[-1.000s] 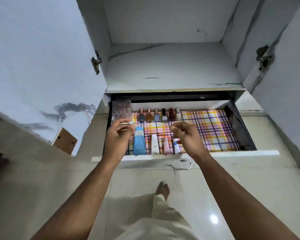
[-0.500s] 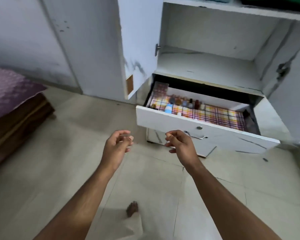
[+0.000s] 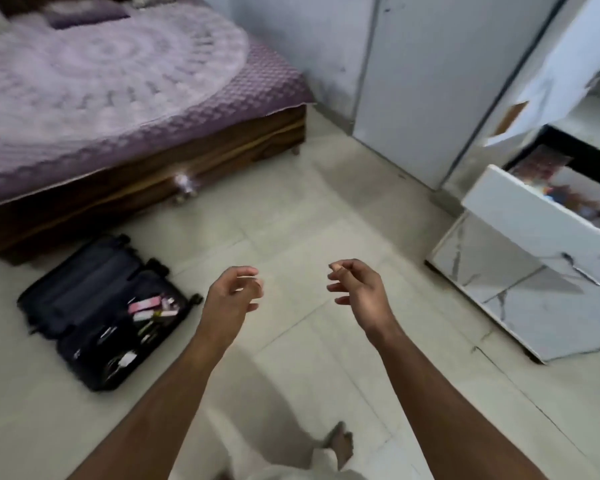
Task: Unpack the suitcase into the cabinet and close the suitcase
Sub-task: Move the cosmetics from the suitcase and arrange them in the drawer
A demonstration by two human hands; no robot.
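Observation:
A black suitcase (image 3: 84, 299) lies open on the floor at the lower left, with several small cosmetic items (image 3: 151, 308) in its near half. The white cabinet (image 3: 413, 81) stands at the right, its drawer (image 3: 520, 220) pulled out with small bottles blurred inside. My left hand (image 3: 231, 299) hovers over the floor, right of the suitcase, fingers loosely curled and holding nothing. My right hand (image 3: 357, 289) hangs beside it, also loosely curled and empty, to the left of the drawer.
A bed with a purple cover (image 3: 111, 88) on a dark wooden base fills the upper left, just behind the suitcase. An open cabinet door (image 3: 541, 81) juts out above the drawer. My foot (image 3: 340, 445) is on the pale tiled floor.
The view has swung left, away from the drawer and toward the suitcase and bed. Both hands left the drawer and now hang over the floor.

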